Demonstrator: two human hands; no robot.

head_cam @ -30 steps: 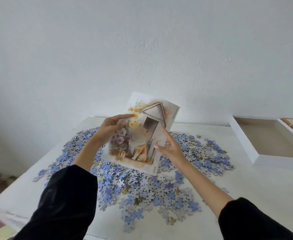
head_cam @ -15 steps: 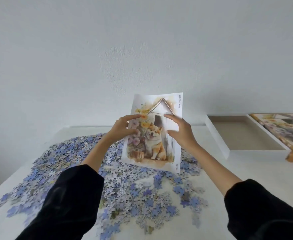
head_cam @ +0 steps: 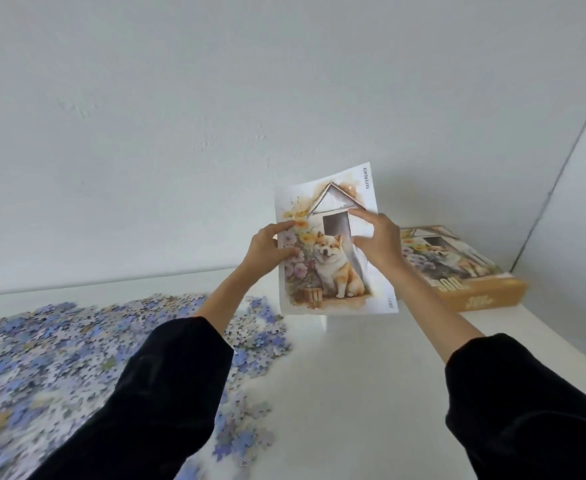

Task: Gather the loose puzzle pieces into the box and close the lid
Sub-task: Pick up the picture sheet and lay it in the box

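Observation:
I hold a paper reference sheet (head_cam: pixel 333 268) upright above the white table (head_cam: pixel 353 393); it shows a dog beside a small house. My left hand (head_cam: pixel 267 251) grips its left edge. My right hand (head_cam: pixel 378 242) lies on its right side, fingers spread over the picture. A wide heap of loose blue and lilac puzzle pieces (head_cam: pixel 87 351) covers the table's left half. The printed box lid (head_cam: pixel 457 271) with an orange rim lies at the right, behind my right hand. The sheet hides nearly all of the open box; only a white corner (head_cam: pixel 323 322) shows below it.
A white wall rises directly behind the table, and a second wall closes the right corner. My black sleeves fill the lower part of the view.
Both hands have carried the sheet to the right, away from the pile and in front of the box. The view has swung right too, bringing the lid closer to centre.

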